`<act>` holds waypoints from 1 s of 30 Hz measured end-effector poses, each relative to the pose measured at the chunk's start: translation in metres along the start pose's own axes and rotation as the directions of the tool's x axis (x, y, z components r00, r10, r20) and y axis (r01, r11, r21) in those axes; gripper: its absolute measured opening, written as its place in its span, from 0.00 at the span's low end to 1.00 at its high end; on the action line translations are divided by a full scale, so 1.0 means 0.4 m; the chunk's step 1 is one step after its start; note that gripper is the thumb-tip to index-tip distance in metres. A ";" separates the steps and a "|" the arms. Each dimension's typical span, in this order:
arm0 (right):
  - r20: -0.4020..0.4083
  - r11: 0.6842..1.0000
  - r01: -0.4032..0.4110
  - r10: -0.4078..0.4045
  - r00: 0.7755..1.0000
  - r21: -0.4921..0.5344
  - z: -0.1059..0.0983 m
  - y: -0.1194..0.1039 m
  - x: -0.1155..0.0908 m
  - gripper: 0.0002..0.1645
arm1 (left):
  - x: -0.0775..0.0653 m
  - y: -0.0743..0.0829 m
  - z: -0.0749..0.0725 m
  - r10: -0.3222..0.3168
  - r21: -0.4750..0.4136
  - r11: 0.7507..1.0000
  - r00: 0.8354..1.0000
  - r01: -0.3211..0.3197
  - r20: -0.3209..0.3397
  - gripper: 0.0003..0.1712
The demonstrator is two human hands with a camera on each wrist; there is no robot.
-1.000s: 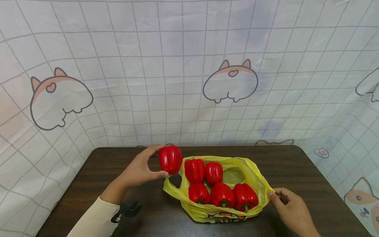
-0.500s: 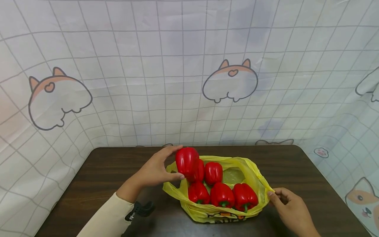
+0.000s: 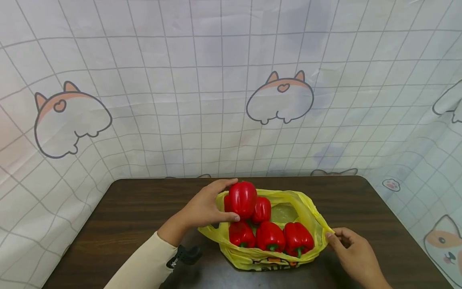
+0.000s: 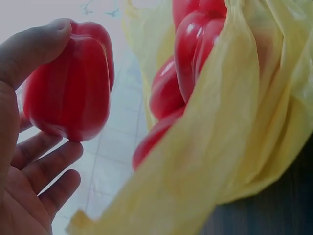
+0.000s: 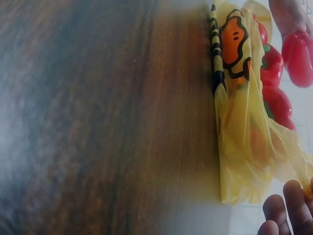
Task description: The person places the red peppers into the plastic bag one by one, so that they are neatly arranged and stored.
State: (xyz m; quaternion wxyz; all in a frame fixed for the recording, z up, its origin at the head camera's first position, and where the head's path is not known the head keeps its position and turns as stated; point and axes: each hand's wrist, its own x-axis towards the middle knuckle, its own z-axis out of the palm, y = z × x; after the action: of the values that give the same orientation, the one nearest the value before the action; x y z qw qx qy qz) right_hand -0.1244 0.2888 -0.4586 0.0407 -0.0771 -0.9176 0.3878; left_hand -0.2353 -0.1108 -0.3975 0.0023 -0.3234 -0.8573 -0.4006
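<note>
In the head view my left hand [image 3: 202,206] holds a glossy red bell pepper [image 3: 243,200] between thumb and fingers, over the left part of a yellow plastic bag [image 3: 236,257]. The left wrist view shows the held pepper [image 4: 73,88] apart from the bag's side. Several more red bell peppers [image 3: 270,237] lie inside the bag, some with green stems toward me. The held one partly covers a pepper behind it. At the bag's right edge, my right hand [image 3: 355,253] pinches the yellow plastic between thumb and fingers and keeps that side pulled out.
A dark wood-grain table [image 3: 144,208] lies under everything. Behind it hangs a white gridded cloth [image 3: 202,100] with cartoon dog drawings, reaching down to the table's back edge. A black strap [image 3: 185,255] sits at my left wrist by the cream sleeve [image 3: 144,267].
My left hand has carried the bell pepper rightward, from beside the bag's left edge to over its opening. The right hand keeps its pinch on the bag in the same place.
</note>
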 end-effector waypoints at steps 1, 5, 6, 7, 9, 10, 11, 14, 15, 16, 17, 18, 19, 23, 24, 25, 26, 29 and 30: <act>0.002 1.000 0.000 0.000 1.000 0.002 0.000 0.000 0.000 0.27 | 0.004 0.003 0.004 -0.002 -0.003 1.000 1.000 0.002 0.005 0.53; 0.011 1.000 -0.005 0.005 1.000 0.008 0.002 0.001 0.002 0.27 | 0.017 0.021 0.018 -0.013 -0.024 1.000 1.000 0.013 0.027 0.54; 0.011 1.000 -0.007 0.007 1.000 0.008 0.003 0.001 0.003 0.27 | 0.019 0.027 0.021 -0.015 -0.030 0.999 0.999 0.016 0.033 0.54; 0.013 1.000 -0.009 0.009 1.000 0.008 0.003 0.001 0.003 0.27 | 0.022 0.033 0.025 -0.016 -0.038 0.999 0.999 0.017 0.039 0.54; 0.011 1.000 -0.010 0.010 1.000 0.008 0.004 0.000 0.003 0.27 | 0.028 0.042 0.033 -0.021 -0.040 0.999 0.998 0.023 0.052 0.54; 0.010 1.000 -0.011 0.011 1.000 0.008 0.004 0.000 0.003 0.27 | 0.031 0.046 0.037 -0.023 -0.035 0.999 0.998 0.025 0.055 0.54; 0.009 1.000 -0.010 0.010 1.000 0.008 0.004 0.000 0.003 0.27 | 0.034 0.050 0.042 -0.027 -0.032 0.999 0.998 0.029 0.059 0.54; 0.007 1.000 -0.012 0.012 1.000 0.008 0.004 -0.001 0.002 0.27 | 0.042 0.057 0.058 -0.031 -0.004 0.999 0.997 0.032 0.072 0.54; 0.007 1.000 -0.013 0.013 1.000 0.005 0.004 -0.002 0.001 0.27 | 0.045 0.059 0.063 -0.031 0.006 1.000 0.997 0.031 0.076 0.54; 0.007 1.000 -0.014 0.014 1.000 0.003 0.004 -0.002 0.002 0.26 | 0.047 0.061 0.069 -0.029 0.010 1.000 0.996 0.029 0.081 0.54; 0.007 1.000 -0.014 0.014 1.000 0.000 0.004 -0.003 0.002 0.27 | 0.050 0.062 0.074 -0.029 0.013 1.000 0.996 0.028 0.086 0.54; 0.007 1.000 -0.015 0.015 1.000 -0.003 0.004 -0.003 0.002 0.27 | 0.052 0.063 0.080 -0.027 0.015 1.000 0.995 0.026 0.091 0.54; 0.007 1.000 -0.015 0.015 1.000 -0.003 0.004 -0.003 0.003 0.27 | 0.055 0.065 0.085 -0.028 0.015 1.000 0.995 0.026 0.096 0.54; 0.006 1.000 -0.015 0.015 1.000 -0.003 0.004 -0.003 0.004 0.27 | 0.068 0.072 0.103 -0.030 0.010 1.000 0.993 0.029 0.111 0.54; 0.006 1.000 -0.016 0.016 1.000 -0.001 0.005 -0.003 0.004 0.27 | 0.072 0.074 0.108 -0.036 0.020 0.999 0.993 0.034 0.113 0.54; 0.005 1.000 -0.016 0.016 1.000 0.001 0.005 -0.003 0.004 0.27 | 0.076 0.077 0.112 -0.042 0.027 0.999 0.992 0.039 0.116 0.54; 0.003 1.000 -0.016 0.016 1.000 0.001 0.005 -0.003 0.004 0.27 | 0.080 0.079 0.116 -0.047 0.040 0.998 0.992 0.043 0.117 0.54; 0.001 1.000 -0.017 0.017 1.000 0.002 0.005 -0.004 0.004 0.27 | 0.091 0.085 0.127 -0.059 0.069 0.996 0.991 0.051 0.121 0.55; 0.001 1.000 -0.018 0.018 1.000 0.002 0.005 -0.004 0.004 0.27 | 0.095 0.087 0.130 -0.059 0.076 0.996 0.991 0.050 0.123 0.55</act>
State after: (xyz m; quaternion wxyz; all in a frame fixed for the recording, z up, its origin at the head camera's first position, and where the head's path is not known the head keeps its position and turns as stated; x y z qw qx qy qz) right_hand -0.1265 0.2866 -0.4589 0.0368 -0.0849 -0.9165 0.3892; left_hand -0.2327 -0.0377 -0.3992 -0.0508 -0.3239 -0.8782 -0.3482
